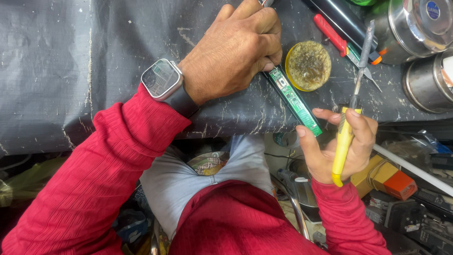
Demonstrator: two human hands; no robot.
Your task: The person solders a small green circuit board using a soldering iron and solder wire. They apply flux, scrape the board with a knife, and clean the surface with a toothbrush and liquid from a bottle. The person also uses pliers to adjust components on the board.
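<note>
My left hand (233, 49) rests on the grey worn table cover (71, 66), fingers curled and pressing down the upper end of a long narrow green circuit board (295, 101). My right hand (342, 146) holds a soldering iron with a yellow handle (343, 141); its metal shaft (363, 56) points up away from me, above the board's right side. My right thumb touches the lower end of the board near the table's edge. A smartwatch (162, 79) sits on my left wrist, and both sleeves are red.
A round yellow tin of brownish flux (308, 65) lies just right of the board. A red-handled tool (332, 34) and steel containers (415, 28) stand at the upper right. Below the table edge are an orange box (398, 184), cables and clutter.
</note>
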